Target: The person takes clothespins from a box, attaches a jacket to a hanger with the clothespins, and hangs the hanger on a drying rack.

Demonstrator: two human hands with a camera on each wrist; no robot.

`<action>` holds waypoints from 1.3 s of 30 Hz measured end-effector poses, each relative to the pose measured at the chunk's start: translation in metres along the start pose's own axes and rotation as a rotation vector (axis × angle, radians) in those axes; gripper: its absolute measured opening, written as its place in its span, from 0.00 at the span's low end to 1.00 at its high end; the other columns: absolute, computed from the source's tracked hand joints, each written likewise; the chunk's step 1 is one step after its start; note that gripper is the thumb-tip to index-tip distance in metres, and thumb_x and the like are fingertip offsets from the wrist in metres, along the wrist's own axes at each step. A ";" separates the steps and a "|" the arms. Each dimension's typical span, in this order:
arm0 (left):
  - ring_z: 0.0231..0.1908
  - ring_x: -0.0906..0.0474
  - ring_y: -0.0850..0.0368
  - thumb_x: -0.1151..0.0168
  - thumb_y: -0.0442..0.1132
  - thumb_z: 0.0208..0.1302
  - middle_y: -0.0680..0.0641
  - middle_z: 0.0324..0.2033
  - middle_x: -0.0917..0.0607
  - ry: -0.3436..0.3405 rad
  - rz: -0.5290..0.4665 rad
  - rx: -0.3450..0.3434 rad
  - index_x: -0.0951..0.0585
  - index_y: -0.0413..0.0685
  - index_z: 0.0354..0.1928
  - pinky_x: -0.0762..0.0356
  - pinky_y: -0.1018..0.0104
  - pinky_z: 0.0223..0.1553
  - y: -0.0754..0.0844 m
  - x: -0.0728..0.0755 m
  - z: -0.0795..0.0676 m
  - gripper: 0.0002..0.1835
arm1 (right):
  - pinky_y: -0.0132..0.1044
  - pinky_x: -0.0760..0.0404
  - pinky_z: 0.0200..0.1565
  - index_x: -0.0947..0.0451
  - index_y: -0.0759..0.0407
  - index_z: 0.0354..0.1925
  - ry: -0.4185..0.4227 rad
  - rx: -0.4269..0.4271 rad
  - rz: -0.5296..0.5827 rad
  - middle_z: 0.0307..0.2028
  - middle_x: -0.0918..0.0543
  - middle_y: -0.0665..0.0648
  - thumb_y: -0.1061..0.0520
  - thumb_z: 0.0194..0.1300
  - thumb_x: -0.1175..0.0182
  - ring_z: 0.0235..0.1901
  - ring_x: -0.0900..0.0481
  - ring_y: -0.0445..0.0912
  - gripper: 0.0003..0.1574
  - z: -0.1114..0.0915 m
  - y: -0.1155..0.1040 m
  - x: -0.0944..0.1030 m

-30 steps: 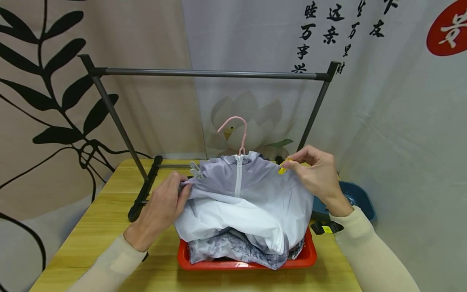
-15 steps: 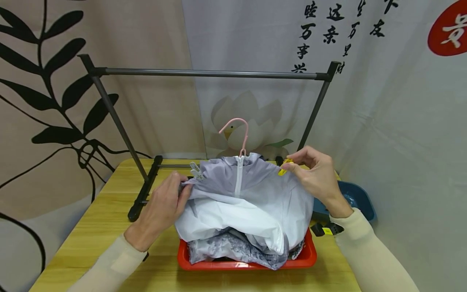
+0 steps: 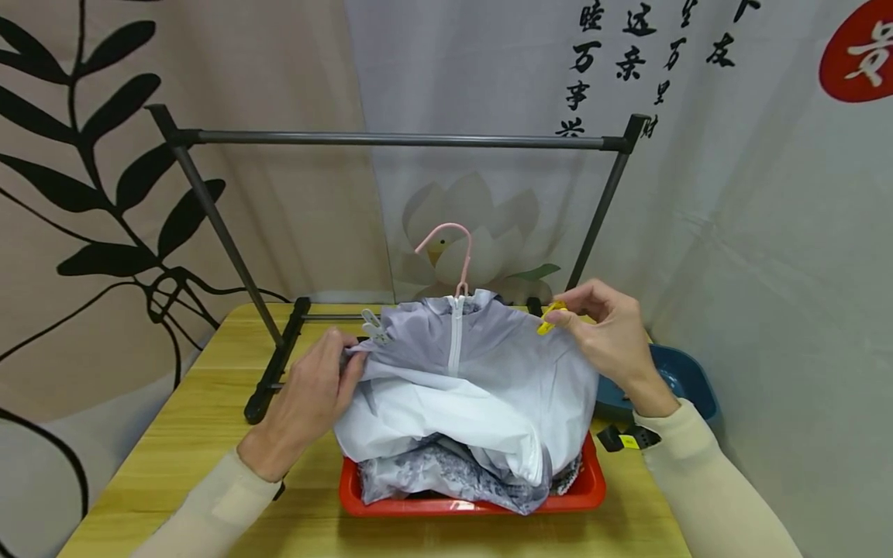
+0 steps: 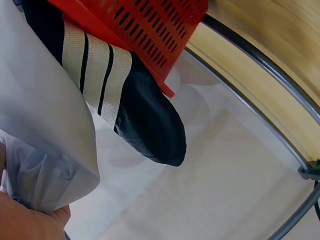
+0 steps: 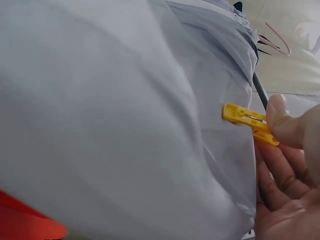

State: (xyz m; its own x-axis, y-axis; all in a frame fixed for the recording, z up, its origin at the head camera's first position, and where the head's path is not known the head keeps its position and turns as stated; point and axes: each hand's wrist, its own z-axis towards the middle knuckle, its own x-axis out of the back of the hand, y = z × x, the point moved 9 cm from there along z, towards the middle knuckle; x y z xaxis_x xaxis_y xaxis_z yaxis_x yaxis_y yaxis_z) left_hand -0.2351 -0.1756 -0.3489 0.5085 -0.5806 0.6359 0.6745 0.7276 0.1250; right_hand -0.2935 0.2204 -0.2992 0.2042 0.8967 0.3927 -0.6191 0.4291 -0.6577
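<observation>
A pale grey-and-white zip jacket (image 3: pixel 502 364) is draped on a pink hanger (image 3: pixel 466 256), whose hook stands up at the collar. My left hand (image 3: pixel 310 399) grips the jacket at its left shoulder, beside a pale clothespin (image 3: pixel 377 327) clipped there. At the opposite shoulder my right hand (image 3: pixel 614 333) pinches a yellow clothespin (image 3: pixel 551 318) between thumb and fingers. In the right wrist view the yellow clothespin's front end (image 5: pixel 234 113) lies over the jacket fabric near the shoulder edge. The left wrist view shows fabric bunched at my left hand (image 4: pixel 30 217).
Beneath the jacket sits a red basket (image 3: pixel 474 508) of clothes; a dark sleeve with cream stripes (image 4: pixel 150 122) hangs over its side. Behind stands a grey metal rack (image 3: pixel 391 139). A blue basket (image 3: pixel 687 380) lies to the right on the wooden table (image 3: pixel 174 465).
My right hand and the yellow clothespin have shifted slightly right along the shoulder. The left hand and jacket are nearly still.
</observation>
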 end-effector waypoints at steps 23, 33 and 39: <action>0.32 0.26 0.55 0.23 0.26 0.71 0.42 0.35 0.22 0.002 -0.017 0.013 0.23 0.34 0.52 0.22 0.65 0.29 0.000 -0.004 0.000 0.17 | 0.18 0.15 0.57 0.18 0.67 0.69 -0.052 -0.015 -0.041 0.52 0.08 0.65 0.70 0.72 0.21 0.48 0.13 0.30 0.31 -0.005 0.006 -0.001; 0.32 0.27 0.56 0.26 0.27 0.76 0.42 0.35 0.22 -0.001 -0.012 0.007 0.23 0.33 0.52 0.23 0.65 0.29 0.000 -0.004 0.001 0.14 | 0.19 0.16 0.62 0.18 0.65 0.71 -0.118 -0.010 -0.058 0.59 0.08 0.65 0.70 0.72 0.22 0.54 0.14 0.26 0.33 -0.011 0.014 0.003; 0.32 0.27 0.56 0.24 0.26 0.74 0.43 0.35 0.22 -0.010 -0.013 0.021 0.23 0.34 0.52 0.23 0.66 0.29 0.000 -0.004 0.001 0.15 | 0.15 0.21 0.63 0.17 0.59 0.73 -0.198 -0.040 -0.182 0.63 0.07 0.63 0.61 0.75 0.20 0.59 0.11 0.43 0.33 -0.017 0.023 0.001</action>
State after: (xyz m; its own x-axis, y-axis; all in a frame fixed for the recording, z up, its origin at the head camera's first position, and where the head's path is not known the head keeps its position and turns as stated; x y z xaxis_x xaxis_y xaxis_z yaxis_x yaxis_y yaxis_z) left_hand -0.2374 -0.1731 -0.3508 0.4945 -0.5867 0.6413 0.6694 0.7277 0.1496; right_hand -0.2948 0.2336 -0.3249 0.1542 0.7675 0.6223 -0.5544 0.5885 -0.5885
